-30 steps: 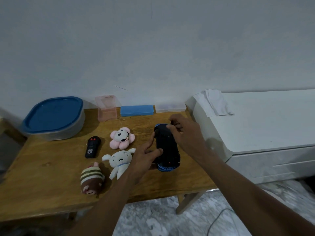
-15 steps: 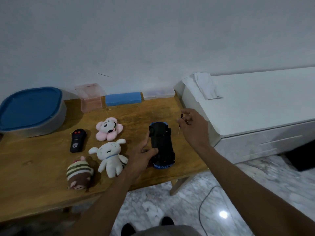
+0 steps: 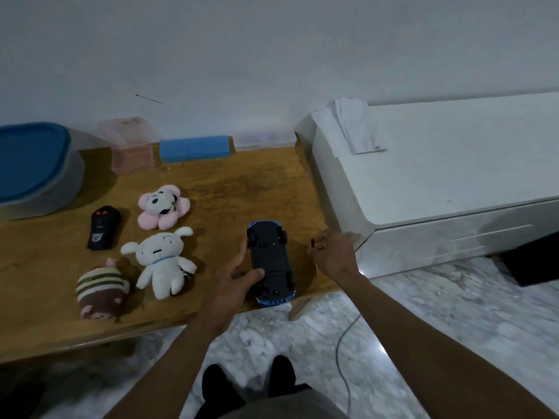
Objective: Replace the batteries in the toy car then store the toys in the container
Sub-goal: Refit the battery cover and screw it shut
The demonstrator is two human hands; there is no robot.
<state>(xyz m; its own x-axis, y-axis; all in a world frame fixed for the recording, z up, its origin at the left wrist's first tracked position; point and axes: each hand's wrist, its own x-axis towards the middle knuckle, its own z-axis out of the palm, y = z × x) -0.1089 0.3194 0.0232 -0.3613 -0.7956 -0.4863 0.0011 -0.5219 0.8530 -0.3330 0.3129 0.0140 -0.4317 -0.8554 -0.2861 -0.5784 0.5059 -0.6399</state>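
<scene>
One car (image 3: 270, 261) lies belly-up at the table's (image 3: 211, 182) front right corner, bumper right at the edge. Left hand (image 3: 236, 279) grips its side; right hand (image 3: 332, 254) pinches a screwdriver (image 3: 312, 244) just beside it. Open wood lies behind the car. Half a second back, that right hand was higher.

The wooden table (image 3: 236, 189) bears a blue-lidded grey container (image 3: 36, 173) at its far left, then a pink translucent box (image 3: 131, 146), a blue case (image 3: 195, 148) and a clear case (image 3: 264, 140) along the wall. Nearer lie a black remote (image 3: 102, 228), a pink flower plush (image 3: 163, 207), a white plush (image 3: 161, 263), a striped brown plush (image 3: 101, 290) and the toy car (image 3: 270, 261) (wheels up).
</scene>
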